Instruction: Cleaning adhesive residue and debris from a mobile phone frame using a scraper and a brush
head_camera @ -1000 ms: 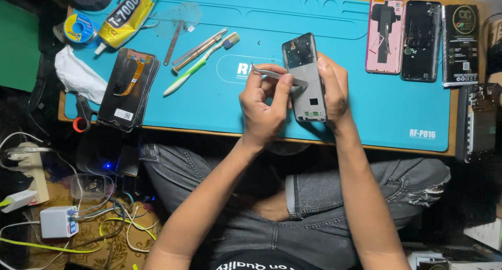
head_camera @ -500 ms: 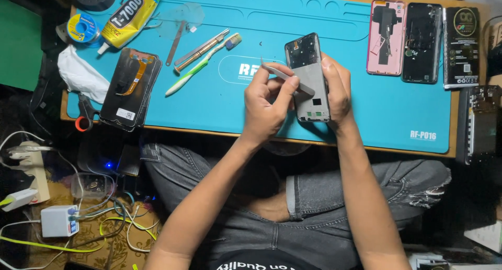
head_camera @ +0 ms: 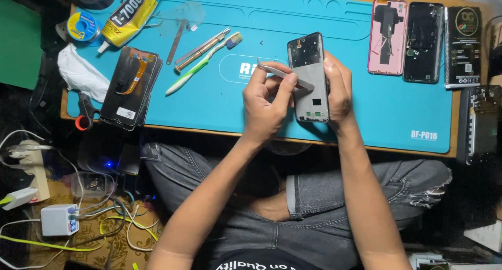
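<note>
Far left, off the table, a tangle of cables and a white power adapter (head_camera: 56, 219) down on the floor. On the table's blue work mat (head_camera: 219, 100), top-left corner: a small blue solder spool (head_camera: 82, 26), right beside it a yellow glue tube (head_camera: 127, 16) lying tilted with its nozzle pointing down-left. Just below, a crumpled white cloth (head_camera: 81, 73) hanging over the mat's left edge, and next to that a black phone screen panel (head_camera: 130, 87) face down with an orange flex cable showing on its back. A bit further right, a couple of metal pry tools (head_camera: 201, 48) lying diagonally, and a green-and-white toothbrush (head_camera: 201, 64) parallel to them, bristles toward the upper right. Near the middle, left hand (head_camera: 269, 105) curled shut in a pinch around silver tweezers (head_camera: 285, 74), tips resting against the phone frame. That grey phone frame (head_camera: 309, 76) standing roughly upright on the mat near the front edge, open back side up, with the right hand (head_camera: 337, 89) wrapped around its right edge, thumb and fingers gripping it. Well apart to the right, a pink phone back cover (head_camera: 387, 36), just beside it a black phone body (head_camera: 423, 42), then a dark flat package (head_camera: 463, 40) at the mat's right end. Can't tell what the dark thing past the mat's right edge is.
</note>
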